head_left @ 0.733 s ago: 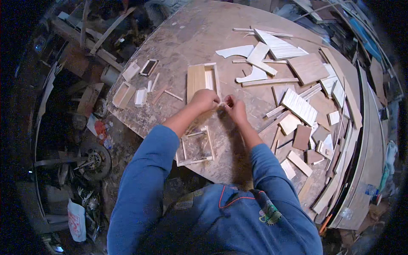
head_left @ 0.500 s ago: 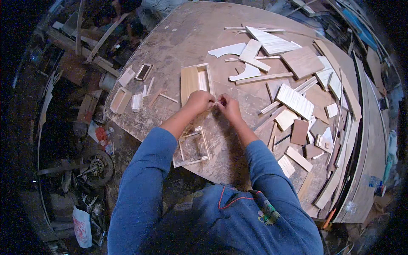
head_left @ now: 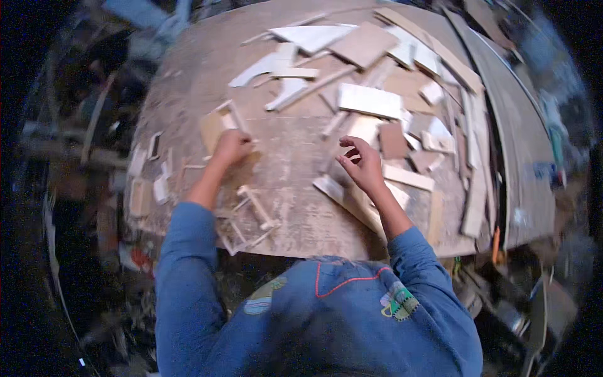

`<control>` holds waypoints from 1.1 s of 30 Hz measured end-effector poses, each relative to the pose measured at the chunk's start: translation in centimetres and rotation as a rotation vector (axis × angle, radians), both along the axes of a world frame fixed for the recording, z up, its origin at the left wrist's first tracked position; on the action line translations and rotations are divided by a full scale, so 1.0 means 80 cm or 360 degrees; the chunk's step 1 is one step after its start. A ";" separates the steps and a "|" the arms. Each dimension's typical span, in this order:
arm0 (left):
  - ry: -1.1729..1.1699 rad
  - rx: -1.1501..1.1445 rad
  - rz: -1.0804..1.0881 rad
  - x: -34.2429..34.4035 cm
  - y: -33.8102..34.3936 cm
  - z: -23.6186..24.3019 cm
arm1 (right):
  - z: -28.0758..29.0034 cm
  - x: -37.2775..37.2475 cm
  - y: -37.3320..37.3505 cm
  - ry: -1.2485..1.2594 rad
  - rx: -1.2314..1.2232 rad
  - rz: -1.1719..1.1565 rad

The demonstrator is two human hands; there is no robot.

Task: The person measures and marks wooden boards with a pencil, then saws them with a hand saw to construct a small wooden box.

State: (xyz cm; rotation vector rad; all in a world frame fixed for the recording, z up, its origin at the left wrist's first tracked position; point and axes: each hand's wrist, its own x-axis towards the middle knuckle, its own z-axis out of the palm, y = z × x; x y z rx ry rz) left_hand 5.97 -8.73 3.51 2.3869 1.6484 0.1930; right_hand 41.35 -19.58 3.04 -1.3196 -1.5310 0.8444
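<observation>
My left hand (head_left: 233,147) is closed at the near end of a small, shallow wooden box (head_left: 212,131) with a pale panel over part of it. Whatever its fingers pinch, if anything, is hidden. Over the left edge of the wood scraps hovers my right hand (head_left: 364,166), its fingers apart and nothing between them. A long pale wooden strip (head_left: 345,200) lies below it, partly behind the forearm. Close to the table's near edge, right of my left forearm, stands a small open frame of thin sticks (head_left: 254,217).
White-faced boards (head_left: 370,102), brown panels (head_left: 394,141) and curved white cutouts (head_left: 254,69) lie across the right and far table. Small box pieces (head_left: 141,197) sit at the left edge. Long planks (head_left: 475,163) line the right side. The picture is blurred.
My hands, together at the box before, have separated. The right one has moved right toward the scraps and opened; the left stays by the box. The whole view has turned right.
</observation>
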 end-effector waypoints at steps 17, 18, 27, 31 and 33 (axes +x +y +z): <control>-0.1146 -0.0446 -0.1048 0.396 -0.200 0.055 | -0.044 0.380 -0.259 -0.1323 -0.0308 -0.1682; -0.1092 -0.0492 -0.1054 0.409 -0.222 0.032 | -0.045 0.405 -0.265 -0.1463 -0.0464 -0.1724; -0.0971 -0.0587 -0.0839 0.495 -0.317 -0.078 | -0.052 0.518 -0.321 -0.1522 -0.0823 -0.1372; -0.0833 -0.0315 -0.0882 0.515 -0.326 -0.113 | -0.059 0.532 -0.327 -0.1677 -0.0979 -0.1176; -0.0804 -0.0247 -0.0890 0.529 -0.332 -0.107 | -0.068 0.561 -0.325 -0.1674 -0.1051 -0.1154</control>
